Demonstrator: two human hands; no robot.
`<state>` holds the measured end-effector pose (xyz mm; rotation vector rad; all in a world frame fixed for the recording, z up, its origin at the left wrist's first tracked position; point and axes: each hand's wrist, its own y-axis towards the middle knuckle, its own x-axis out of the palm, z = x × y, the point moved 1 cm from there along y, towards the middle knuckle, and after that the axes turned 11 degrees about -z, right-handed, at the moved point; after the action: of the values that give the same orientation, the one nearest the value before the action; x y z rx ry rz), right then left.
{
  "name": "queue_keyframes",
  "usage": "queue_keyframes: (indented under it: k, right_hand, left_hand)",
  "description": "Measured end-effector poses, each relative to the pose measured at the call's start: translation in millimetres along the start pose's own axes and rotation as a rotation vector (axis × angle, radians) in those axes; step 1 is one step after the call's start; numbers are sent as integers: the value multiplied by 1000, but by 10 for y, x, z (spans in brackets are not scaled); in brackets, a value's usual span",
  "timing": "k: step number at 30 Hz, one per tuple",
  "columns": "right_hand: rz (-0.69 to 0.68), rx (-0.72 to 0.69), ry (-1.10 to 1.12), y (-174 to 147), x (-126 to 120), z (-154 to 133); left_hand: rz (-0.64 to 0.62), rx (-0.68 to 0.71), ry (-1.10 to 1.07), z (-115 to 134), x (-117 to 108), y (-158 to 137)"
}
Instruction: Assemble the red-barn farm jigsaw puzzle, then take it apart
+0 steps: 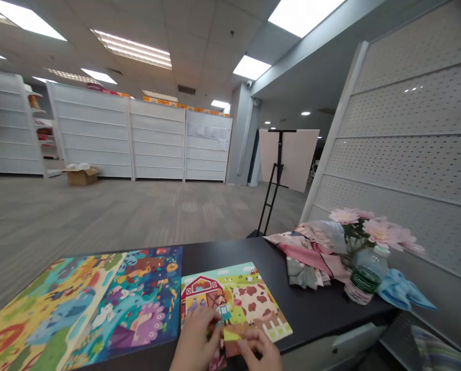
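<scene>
A colourful farm picture (253,296) with a red barn, a farmer and a spotted cow lies flat on the black table. Over its lower left part my left hand (199,335) is closed, fingers bent down; what is under its fingertips is hidden. My right hand (261,350) pinches the edge of a small yellow and brown piece (232,340) at the picture's lower edge. Both hands are close together, with that piece between them. Left of them lies a large picture board (137,309) with bright animals, in blue and yellow halves.
On the table's right are a crumpled pink and grey cloth (311,252), a clear water bottle (365,278), pink flowers (381,232) and a blue cloth (404,291). Beyond stand a black easel (277,175), white shelving (157,141) and a cardboard box (81,176).
</scene>
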<state>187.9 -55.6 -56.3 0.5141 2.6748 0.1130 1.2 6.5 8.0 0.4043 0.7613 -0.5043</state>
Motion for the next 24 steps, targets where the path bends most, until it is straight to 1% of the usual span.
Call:
queue_keyframes:
  k: [3, 7, 10, 16, 18, 20, 24]
  right_hand:
    - [-26, -62, -126, -23, -56, 9]
    - [33, -72, -402, -70, -78, -13]
    - [46, -107, -532, -86, -49, -47]
    - [114, -313, -651, -104, -69, -64]
    - [123, -362, -687, -116, -78, -54]
    - [105, -369, -725, -125, -73, -53]
    - [39, -327, -803, -126, -63, -102]
  left_hand:
    - [-7, -2, -8, 0, -3, 3]
    - [-26, -1, 9, 31, -18, 10]
    - [-67, -9, 22, 71, -33, 15]
    - [-99, -32, 39, 134, -77, 7]
    - [-111, -32, 45, 146, -86, 7]
    - [-116, -37, 50, 147, -84, 8]
    - [-114, -26, 53, 118, -55, 4]
